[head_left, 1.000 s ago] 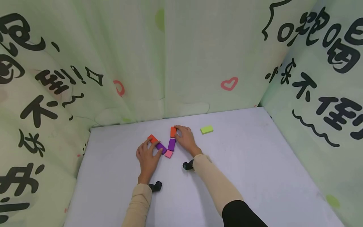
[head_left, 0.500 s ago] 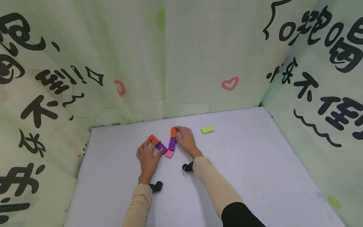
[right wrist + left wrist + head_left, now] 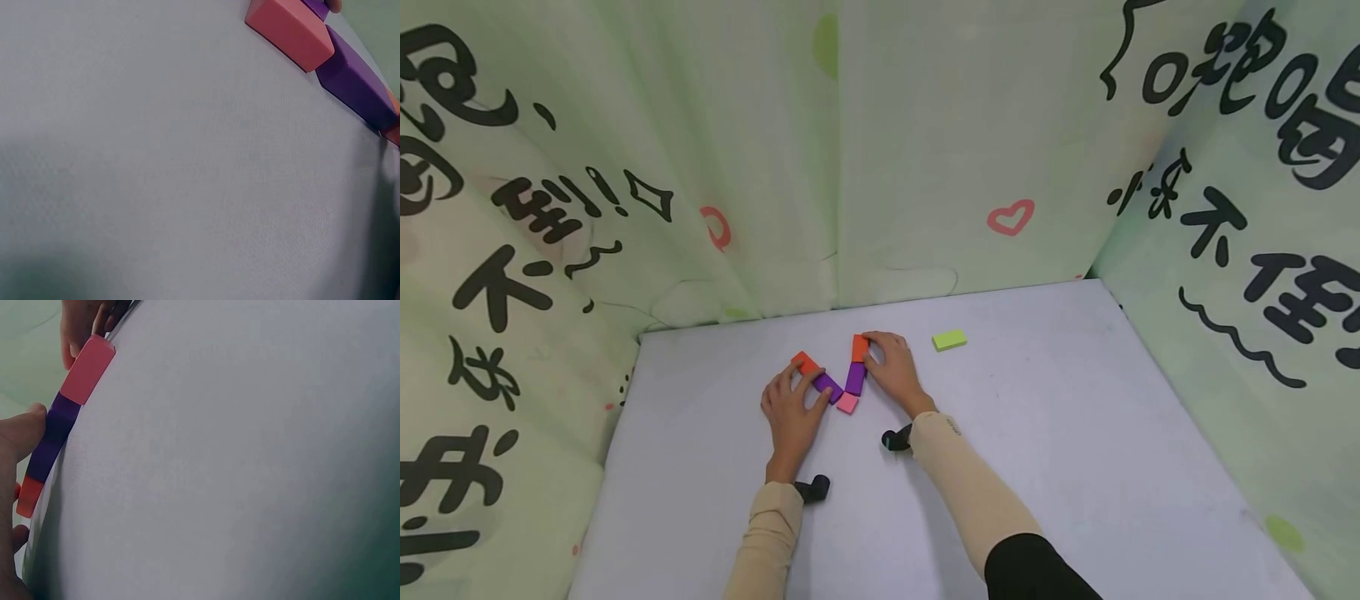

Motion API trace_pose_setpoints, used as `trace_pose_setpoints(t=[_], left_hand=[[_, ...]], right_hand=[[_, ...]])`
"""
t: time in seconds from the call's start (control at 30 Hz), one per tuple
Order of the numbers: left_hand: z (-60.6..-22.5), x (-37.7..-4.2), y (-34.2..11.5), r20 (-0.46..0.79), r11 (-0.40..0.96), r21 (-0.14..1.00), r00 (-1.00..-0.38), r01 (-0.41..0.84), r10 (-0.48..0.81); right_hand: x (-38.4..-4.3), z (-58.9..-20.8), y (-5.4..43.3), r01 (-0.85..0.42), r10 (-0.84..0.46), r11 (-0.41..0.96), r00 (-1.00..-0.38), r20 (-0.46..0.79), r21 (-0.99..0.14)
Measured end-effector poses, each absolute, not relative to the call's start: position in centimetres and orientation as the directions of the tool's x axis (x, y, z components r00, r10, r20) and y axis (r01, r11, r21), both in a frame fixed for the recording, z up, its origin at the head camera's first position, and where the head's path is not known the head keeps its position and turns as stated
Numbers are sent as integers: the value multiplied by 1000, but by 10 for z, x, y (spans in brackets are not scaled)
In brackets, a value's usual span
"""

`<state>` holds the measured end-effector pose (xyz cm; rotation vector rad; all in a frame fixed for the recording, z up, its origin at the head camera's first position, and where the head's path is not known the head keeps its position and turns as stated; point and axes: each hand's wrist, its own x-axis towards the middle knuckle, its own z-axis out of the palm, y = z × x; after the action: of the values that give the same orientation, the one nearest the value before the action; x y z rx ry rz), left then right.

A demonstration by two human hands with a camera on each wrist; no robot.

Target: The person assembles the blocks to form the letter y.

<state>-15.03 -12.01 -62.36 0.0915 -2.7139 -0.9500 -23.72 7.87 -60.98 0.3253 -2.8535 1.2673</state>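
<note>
Resting along a V of five small blocks, both hands worked near the far edge of the white counter (image 3: pixel 1037 417). Thumb and fingers of the left hand (image 3: pixel 789 421) were bent and parted about the length of one block: the thumb touched the left purple block (image 3: pixel 828 387) near its inner end, and the fingertips lay at its other end and along the left orange block (image 3: pixel 805 363), which continued the row outward. The right hand (image 3: pixel 892 367) held the right orange block (image 3: pixel 859 347), thumb and index finger bent, with a modest gap between them taken up by the block. That block stood end to end with the right purple block (image 3: pixel 855 379). At the point of the V, on the side nearest the person, sat the pink block (image 3: pixel 847 403), against the inner ends of both purple ones. Well apart to the right lay a lime-green block (image 3: pixel 949 340). Beige sleeves (image 3: pixel 977 483) covered the forearms, and a pale green curtain (image 3: pixel 925 158) with black lettering hung behind and to the sides.
</note>
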Motion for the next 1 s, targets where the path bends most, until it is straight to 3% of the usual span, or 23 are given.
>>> trace_pose_setpoints(t=[0.7, 1.0], left_hand=[[-623, -148, -117, 221, 769, 638, -966, 37, -137], [-622, -150, -119, 236, 778, 627, -962, 41, -140]], right_hand=[[-232, -608, 83, -201, -207, 665, -975, 81, -719], [-222, -599, 74, -157, -145, 577, -985, 89, -802]])
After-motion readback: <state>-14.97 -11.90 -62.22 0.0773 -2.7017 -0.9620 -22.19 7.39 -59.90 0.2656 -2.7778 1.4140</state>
